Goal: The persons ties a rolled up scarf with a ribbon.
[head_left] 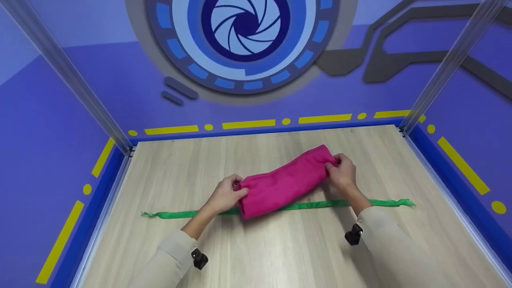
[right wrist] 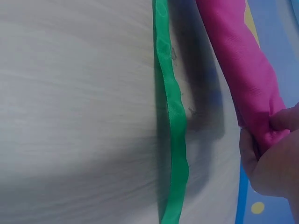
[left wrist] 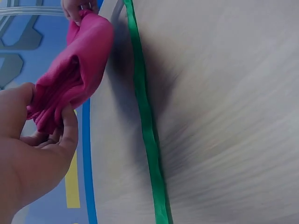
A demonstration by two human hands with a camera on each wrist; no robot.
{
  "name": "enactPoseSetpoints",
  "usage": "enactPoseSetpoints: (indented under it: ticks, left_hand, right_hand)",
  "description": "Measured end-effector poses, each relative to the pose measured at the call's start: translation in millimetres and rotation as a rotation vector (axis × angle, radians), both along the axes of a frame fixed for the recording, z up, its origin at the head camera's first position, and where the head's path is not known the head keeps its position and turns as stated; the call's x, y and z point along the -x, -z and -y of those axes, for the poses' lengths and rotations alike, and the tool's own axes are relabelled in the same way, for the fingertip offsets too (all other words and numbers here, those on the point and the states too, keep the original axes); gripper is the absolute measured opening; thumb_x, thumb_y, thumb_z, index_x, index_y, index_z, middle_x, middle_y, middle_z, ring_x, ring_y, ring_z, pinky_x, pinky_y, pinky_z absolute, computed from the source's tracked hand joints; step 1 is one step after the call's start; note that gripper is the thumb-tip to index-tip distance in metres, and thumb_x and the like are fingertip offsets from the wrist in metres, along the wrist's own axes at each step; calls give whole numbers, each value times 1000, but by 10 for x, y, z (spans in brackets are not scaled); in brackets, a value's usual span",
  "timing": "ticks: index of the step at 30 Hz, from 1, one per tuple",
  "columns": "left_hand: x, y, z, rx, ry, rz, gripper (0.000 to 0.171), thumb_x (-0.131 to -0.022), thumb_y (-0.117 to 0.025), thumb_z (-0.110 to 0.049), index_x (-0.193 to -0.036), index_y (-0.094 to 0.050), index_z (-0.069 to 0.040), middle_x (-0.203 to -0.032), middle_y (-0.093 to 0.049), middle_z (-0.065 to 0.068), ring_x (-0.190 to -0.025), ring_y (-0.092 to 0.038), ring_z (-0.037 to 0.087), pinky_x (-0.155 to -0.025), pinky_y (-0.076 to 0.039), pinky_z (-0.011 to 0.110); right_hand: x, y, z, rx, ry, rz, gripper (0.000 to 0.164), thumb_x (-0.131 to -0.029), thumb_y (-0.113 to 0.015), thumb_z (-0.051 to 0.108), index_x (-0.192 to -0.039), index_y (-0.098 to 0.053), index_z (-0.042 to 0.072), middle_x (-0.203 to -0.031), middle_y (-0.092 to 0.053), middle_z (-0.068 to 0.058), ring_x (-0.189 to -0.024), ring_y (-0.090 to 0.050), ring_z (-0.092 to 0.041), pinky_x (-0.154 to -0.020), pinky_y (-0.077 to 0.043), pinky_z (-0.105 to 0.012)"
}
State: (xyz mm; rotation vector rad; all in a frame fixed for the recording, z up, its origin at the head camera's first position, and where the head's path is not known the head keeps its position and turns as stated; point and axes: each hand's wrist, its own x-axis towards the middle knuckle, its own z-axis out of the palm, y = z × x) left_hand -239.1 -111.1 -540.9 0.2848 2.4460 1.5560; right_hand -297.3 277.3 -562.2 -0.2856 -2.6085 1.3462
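A bright pink cloth [head_left: 286, 182], rolled or folded into a long bundle, is held up above the table by both hands. My left hand [head_left: 226, 195] pinches its left end, thumb in front; in the left wrist view that end of the cloth [left wrist: 74, 74] shows several gathered layers. The right end, which sits higher in the head view, is pinched by my right hand [head_left: 343, 173]. Beneath the bundle a green ribbon [head_left: 312, 205] with frayed ends lies stretched across the table from left to right. The cloth hides part of it in the head view.
The pale wood-grain table [head_left: 256, 256] is bordered by a blue back wall [head_left: 100, 80] and side walls with yellow dashes. Metal posts [head_left: 72, 76] rise at the back corners. A small black device [head_left: 199, 259] is worn at each sleeve cuff.
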Motion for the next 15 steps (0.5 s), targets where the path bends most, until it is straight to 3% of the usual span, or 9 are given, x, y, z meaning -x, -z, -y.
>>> enactPoseSetpoints:
  ticks: [5, 8, 15]
  left_hand:
    - [-68, 3, -43, -99, 66, 95, 26, -101, -64, -13, -122, -60, 1, -105, -64, 11, -89, -63, 18, -75, -56, 36]
    - [-114, -3, -81, -107, 100, 125, 27, -99, -64, -13, -123, -60, 1, -111, -64, 11, -94, -62, 17, -77, -54, 30]
    - [-216, -6, -185, -67, 148, 146, 28, -94, -67, -12, -120, -64, 0, -113, -65, 10, -103, -63, 20, -83, -53, 30]
  right_hand:
    - [42, -48, -21, -17, -9, -31, 23, -102, -66, 9, -121, -67, -4, -111, -67, -22, -100, -63, -32, -77, -51, -28]
    - [78, -76, -7, -12, -14, -42, 21, -101, -68, 8, -119, -69, -3, -110, -68, -21, -98, -64, -30, -74, -50, -24]
    - [146, -117, 55, -16, -32, -65, 21, -101, -68, 7, -119, -70, -3, -111, -68, -22, -102, -61, -31, -83, -51, -36]
